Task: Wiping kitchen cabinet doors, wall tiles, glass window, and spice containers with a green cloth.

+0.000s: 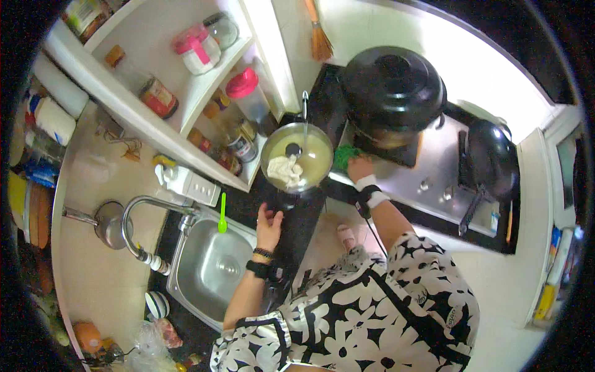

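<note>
My right hand (360, 168) has its fingers on a green scouring pad (346, 157), at the near edge of the steel cooktop (395, 174). Holding nothing, my left hand (269, 228) hovers over the black countertop (297, 228) beside the sink, fingers apart. In front of both hands stands a round metal bowl (318, 174) of cloudy yellowish liquid. A crumpled whitish cloth-like lump (283, 171) sits in it, next to a small black round object (293, 149). A metal utensil handle (305, 104) rises over its far rim.
A large black lidded pot (395, 88) stands on the cooktop, with a black wok (492, 158) to its right. Left lie the steel sink (209, 269), its curved faucet (135, 204) and a green spoon (223, 216). White shelves (214, 86) hold bottles and jars.
</note>
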Demonstrator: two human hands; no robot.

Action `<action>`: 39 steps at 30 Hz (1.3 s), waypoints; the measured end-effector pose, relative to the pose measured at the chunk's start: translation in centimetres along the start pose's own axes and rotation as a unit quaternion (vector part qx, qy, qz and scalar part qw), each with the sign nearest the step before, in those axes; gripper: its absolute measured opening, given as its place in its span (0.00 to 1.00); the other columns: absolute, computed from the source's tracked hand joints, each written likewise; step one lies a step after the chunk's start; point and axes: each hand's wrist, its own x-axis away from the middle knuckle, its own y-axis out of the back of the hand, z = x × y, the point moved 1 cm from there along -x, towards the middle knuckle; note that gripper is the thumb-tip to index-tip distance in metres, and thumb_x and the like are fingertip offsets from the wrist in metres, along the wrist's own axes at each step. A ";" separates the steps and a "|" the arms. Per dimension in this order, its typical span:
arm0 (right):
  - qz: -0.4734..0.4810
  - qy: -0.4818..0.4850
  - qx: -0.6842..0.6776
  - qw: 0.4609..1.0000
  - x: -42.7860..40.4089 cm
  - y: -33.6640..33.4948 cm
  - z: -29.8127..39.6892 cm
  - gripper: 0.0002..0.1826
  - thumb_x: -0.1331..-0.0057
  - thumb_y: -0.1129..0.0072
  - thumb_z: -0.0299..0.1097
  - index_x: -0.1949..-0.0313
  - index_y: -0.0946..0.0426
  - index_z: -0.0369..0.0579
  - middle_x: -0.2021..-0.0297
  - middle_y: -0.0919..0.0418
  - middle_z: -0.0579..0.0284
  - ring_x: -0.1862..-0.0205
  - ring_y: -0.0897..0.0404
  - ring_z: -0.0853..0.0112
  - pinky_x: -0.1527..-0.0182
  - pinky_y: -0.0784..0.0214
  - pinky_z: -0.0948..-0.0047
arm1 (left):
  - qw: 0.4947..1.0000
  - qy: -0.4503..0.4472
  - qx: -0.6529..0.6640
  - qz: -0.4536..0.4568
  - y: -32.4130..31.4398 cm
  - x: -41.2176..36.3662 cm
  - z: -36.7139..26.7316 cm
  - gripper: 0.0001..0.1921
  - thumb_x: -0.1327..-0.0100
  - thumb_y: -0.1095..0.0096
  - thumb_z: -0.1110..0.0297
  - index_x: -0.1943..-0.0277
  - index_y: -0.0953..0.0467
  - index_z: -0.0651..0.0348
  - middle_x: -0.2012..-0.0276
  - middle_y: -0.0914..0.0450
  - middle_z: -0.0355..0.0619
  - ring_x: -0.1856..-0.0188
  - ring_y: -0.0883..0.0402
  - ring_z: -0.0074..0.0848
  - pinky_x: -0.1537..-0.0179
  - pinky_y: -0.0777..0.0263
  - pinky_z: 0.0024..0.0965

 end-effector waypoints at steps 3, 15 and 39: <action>-0.075 -0.080 -0.618 0.778 -2.3 1.0 -1.7 0.13 0.41 0.58 0.33 0.61 0.28 0.42 0.69 0.24 0.46 0.70 0.25 0.55 0.63 0.33 0.56 | 0.988 0.083 -0.062 -0.117 -2.8 -5.2 0.2 0.39 0.48 0.41 0.47 0.41 0.46 0.64 0.68 0.25 0.48 0.68 0.25 0.30 0.68 0.31 0.29; -0.010 0.138 -0.330 0.934 -5.6 4.4 3.6 0.23 0.46 0.54 0.24 0.49 0.39 0.34 0.47 0.37 0.44 0.45 0.37 0.51 0.43 0.44 0.63 | 0.986 0.099 0.062 -0.120 -5.4 -9.0 -4.3 0.23 0.46 0.37 0.60 0.53 0.33 0.67 0.61 0.23 0.45 0.63 0.24 0.24 0.61 0.31 0.25; 0.138 0.633 -0.119 0.752 -9.2 -5.6 16.4 0.24 0.53 0.51 0.26 0.53 0.30 0.52 0.44 0.37 0.66 0.39 0.44 0.64 0.38 0.51 0.65 | 0.945 0.244 0.108 -0.188 5.9 7.0 -2.6 0.20 0.45 0.42 0.73 0.50 0.36 0.67 0.61 0.24 0.46 0.62 0.24 0.25 0.61 0.30 0.26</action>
